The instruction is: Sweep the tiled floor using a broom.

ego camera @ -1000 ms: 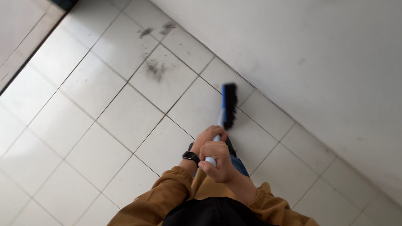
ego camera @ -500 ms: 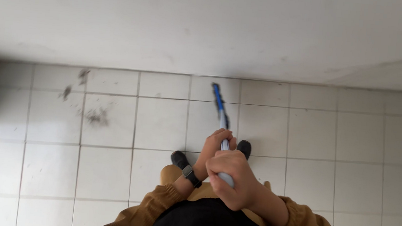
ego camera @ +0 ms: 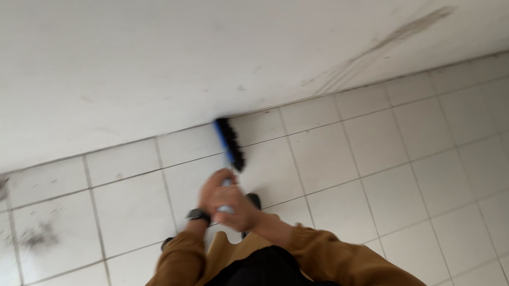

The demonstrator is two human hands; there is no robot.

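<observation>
Blue-backed broom (ego camera: 230, 143) meets the white wall (ego camera: 152, 46), both hands, left (ego camera: 211, 187) and right (ego camera: 233, 204), seemingly clenched around its blurred handle.

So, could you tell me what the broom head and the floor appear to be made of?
The broom head looks like blue plastic with dark, probably synthetic bristles, though blur hides detail. The floor appears to be glazed white ceramic tile: square units, dark grout lines and a faint sheen.
</observation>
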